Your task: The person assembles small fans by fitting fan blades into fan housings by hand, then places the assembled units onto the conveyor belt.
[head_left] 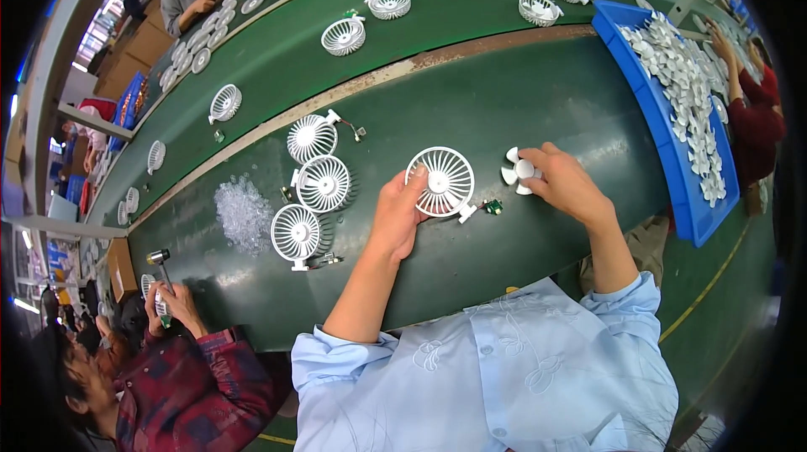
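My left hand grips a white fan housing by its left side, the thumb lying over the slatted front. A small green circuit board hangs by a lead at its lower right. To the right, my right hand pinches a small white fan blade by its hub, apart from the housing. Three more white housings, an upper one, a middle one and a lower one, lie in a column left of my left hand.
A pile of small clear plastic pieces lies left of the housings. At right stands a blue tray heaped with white fan blades. Beyond a raised strip, a green belt carries housings. A co-worker at lower left holds a hammer.
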A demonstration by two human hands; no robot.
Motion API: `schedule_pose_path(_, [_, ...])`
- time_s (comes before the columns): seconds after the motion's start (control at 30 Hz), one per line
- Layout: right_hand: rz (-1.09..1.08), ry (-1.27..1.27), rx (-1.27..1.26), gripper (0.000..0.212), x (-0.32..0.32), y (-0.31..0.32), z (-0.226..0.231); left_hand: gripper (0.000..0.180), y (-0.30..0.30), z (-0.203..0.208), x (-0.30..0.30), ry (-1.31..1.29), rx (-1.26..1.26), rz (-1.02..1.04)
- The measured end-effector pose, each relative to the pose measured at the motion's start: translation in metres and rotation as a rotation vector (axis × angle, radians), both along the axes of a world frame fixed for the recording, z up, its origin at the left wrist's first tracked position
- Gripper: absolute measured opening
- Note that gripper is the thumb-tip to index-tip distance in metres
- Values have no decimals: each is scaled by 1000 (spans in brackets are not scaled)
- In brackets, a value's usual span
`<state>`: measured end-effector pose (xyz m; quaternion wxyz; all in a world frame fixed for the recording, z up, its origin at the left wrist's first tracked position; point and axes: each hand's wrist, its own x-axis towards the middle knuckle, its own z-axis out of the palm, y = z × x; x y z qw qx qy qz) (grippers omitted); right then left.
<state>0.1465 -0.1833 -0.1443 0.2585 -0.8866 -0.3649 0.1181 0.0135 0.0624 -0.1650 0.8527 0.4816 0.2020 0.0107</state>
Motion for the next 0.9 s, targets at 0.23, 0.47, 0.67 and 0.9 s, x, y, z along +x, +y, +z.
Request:
schedule_pose_path(0.23, [-102, -282, 328, 33, -29, 51, 17, 40, -1, -1, 0, -42, -52, 15])
schedule_pose_path(0.47, [167, -262, 199, 34, -55, 95, 2, 33, -12, -6, -2, -52, 165, 90])
schedule_pose_path(0.67, [118, -264, 324, 40, -61, 95, 11, 31, -11, -5, -3, -96, 259, 177])
schedule_pose_path(0.9, [75, 511, 420, 43, -27, 86, 2, 35, -12, -5, -5, -155, 415, 151])
